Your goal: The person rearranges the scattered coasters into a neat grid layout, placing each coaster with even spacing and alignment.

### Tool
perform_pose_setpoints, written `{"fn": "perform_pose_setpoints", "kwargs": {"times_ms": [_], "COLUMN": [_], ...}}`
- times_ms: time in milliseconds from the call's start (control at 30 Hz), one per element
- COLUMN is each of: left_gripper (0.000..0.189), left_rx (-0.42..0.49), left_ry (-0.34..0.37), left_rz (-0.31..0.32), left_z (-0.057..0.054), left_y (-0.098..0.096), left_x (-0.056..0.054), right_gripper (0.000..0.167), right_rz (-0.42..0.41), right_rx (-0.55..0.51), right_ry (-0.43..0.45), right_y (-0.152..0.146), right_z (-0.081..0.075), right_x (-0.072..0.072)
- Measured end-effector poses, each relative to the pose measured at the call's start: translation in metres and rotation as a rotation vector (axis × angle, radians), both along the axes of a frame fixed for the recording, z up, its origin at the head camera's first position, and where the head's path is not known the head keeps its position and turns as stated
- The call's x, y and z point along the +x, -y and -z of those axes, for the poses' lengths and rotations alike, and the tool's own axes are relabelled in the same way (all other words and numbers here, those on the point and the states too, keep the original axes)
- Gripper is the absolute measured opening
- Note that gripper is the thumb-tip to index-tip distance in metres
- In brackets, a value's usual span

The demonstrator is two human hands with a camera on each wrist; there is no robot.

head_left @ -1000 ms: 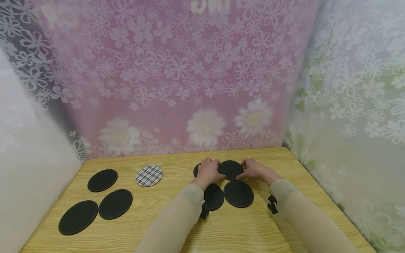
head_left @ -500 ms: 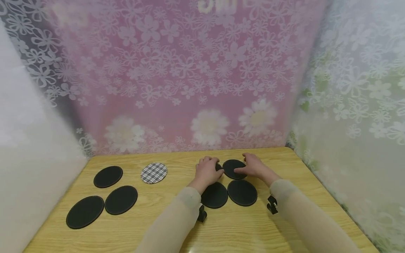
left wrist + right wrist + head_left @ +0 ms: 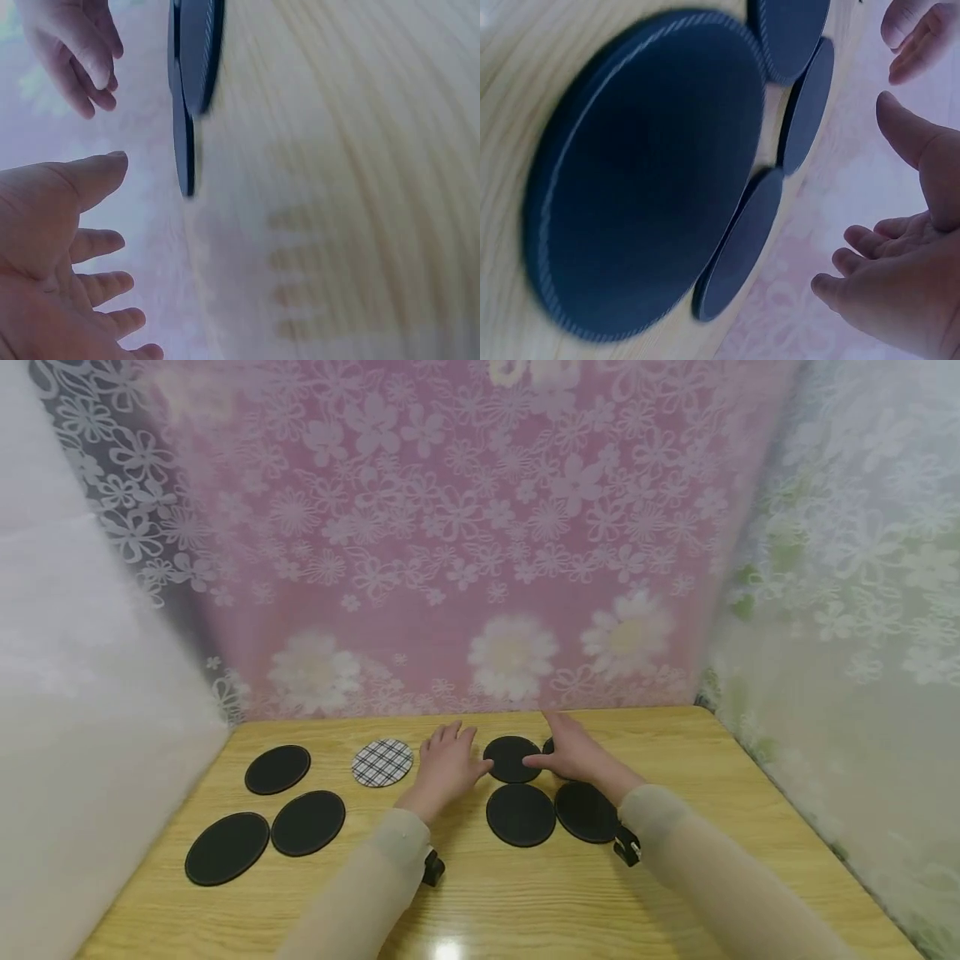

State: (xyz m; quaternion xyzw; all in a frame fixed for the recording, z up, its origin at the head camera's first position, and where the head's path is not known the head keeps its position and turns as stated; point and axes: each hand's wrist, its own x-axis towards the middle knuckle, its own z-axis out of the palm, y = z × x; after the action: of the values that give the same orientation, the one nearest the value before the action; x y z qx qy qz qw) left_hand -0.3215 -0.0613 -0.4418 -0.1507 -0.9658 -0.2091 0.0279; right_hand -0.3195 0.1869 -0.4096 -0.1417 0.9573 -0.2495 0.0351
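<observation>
Black round coasters with stitched rims lie in a tight two-by-two group right of centre: back-left coaster point(image 3: 512, 760), front-left coaster point(image 3: 521, 815), front-right coaster point(image 3: 587, 812), and a back-right one mostly hidden behind my right hand point(image 3: 576, 753). That hand hovers over the group, fingers extended and thumb apart, holding nothing. My left hand point(image 3: 448, 767) is spread just left of the group, its thumb tip near the back-left coaster's edge. In the left wrist view, the fingers point(image 3: 105, 289) are apart from the wooden surface. The right wrist view shows a large coaster point(image 3: 652, 180) below the raised right hand.
On the table's left lie a back black coaster point(image 3: 277, 769), a middle black coaster point(image 3: 308, 823) and a front black coaster point(image 3: 227, 849). A plaid coaster point(image 3: 382, 763) lies between them and my left hand. A pink floral curtain point(image 3: 420, 568) hangs behind the wooden table point(image 3: 480, 902).
My left hand has moved left off the back-left coaster, its fingers spreading. The right hand has let go of the back-right coaster's edge and risen over it. The head view has shifted slightly.
</observation>
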Motion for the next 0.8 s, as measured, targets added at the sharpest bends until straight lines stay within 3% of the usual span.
{"fn": "perform_pose_setpoints", "kwargs": {"times_ms": [400, 600, 800], "left_gripper": [0.074, 0.074, 0.072], "left_rx": [-0.042, -0.029, -0.024], "left_ry": [0.007, 0.015, 0.032], "left_rz": [-0.096, -0.101, -0.147], "left_z": [-0.004, -0.005, 0.002], "left_y": [0.059, 0.084, 0.123], "left_x": [0.006, 0.01, 0.014], "right_gripper": [0.107, 0.109, 0.11], "right_rz": [-0.076, -0.091, -0.132], "right_rx": [-0.003, 0.0, -0.022], "right_ry": [0.022, 0.05, 0.094], "right_y": [0.05, 0.069, 0.096], "right_z": [-0.001, -0.002, -0.004], "right_x": [-0.006, -0.006, -0.002]}}
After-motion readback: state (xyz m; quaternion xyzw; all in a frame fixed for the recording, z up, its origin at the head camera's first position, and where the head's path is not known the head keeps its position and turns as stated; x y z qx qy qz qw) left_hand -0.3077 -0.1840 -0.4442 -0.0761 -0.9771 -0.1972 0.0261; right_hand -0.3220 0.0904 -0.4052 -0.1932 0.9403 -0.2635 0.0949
